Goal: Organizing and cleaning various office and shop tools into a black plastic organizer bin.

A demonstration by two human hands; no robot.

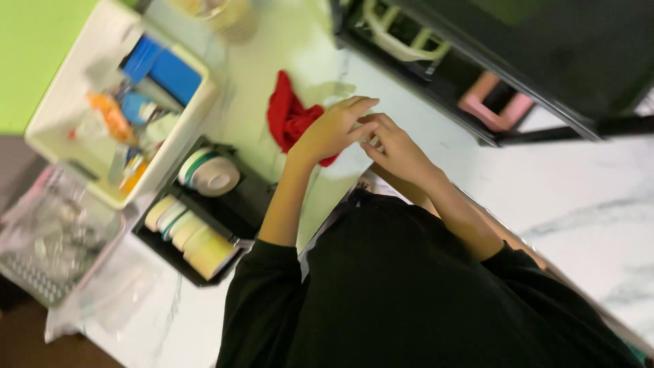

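My left hand [334, 129] and my right hand [398, 153] meet fingertip to fingertip over a white marble counter [586, 197]. The fingers of both are curled toward each other, and the blur hides whether anything small sits between them. A crumpled red cloth [286, 116] lies on the counter, partly under my left hand and wrist. Both forearms are bare, coming out of black sleeves.
A white plastic bin [58, 112] of bottles and blue packs stands at the left. Beside it a black tray [238, 204] holds several rolls of tape. A clear bag [61, 238] covers a basket at the far left. A dark rack [477, 54] with pale green and pink items runs along the top.
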